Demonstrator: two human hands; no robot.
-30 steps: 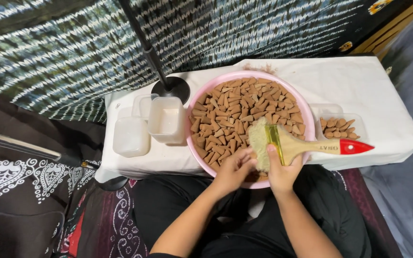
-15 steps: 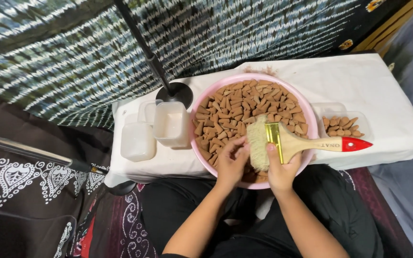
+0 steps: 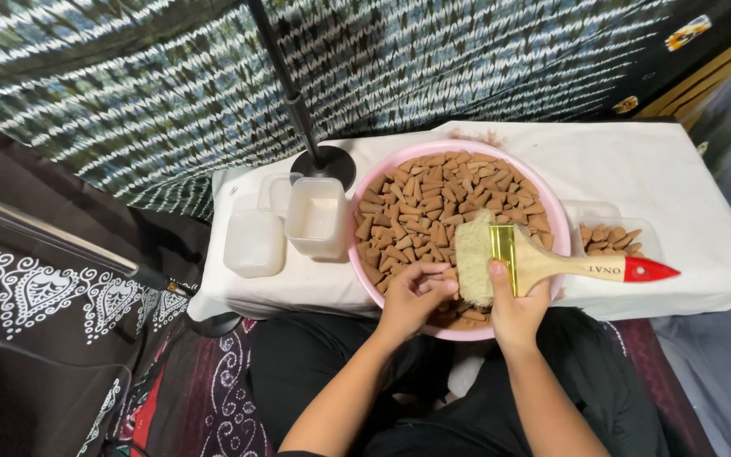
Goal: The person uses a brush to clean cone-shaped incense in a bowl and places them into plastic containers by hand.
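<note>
Brushwork on single pieces appears to be the step in hand. Left hand (image 3: 414,298), lower centre of the frame, pinches a brown cone (image 3: 446,274) at the near edge of the pink basin (image 3: 552,222), which is full of like cones. Right hand (image 3: 513,309) grips the wide paintbrush (image 3: 543,264) by its brass band, bristles touching that cone. The next move likely calls for setting the piece apart; two clear tubs (image 3: 285,227) stand left of the basin on the white table (image 3: 678,178).

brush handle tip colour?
Red tip on the wooden paintbrush, seen clearly in the head view.
</note>
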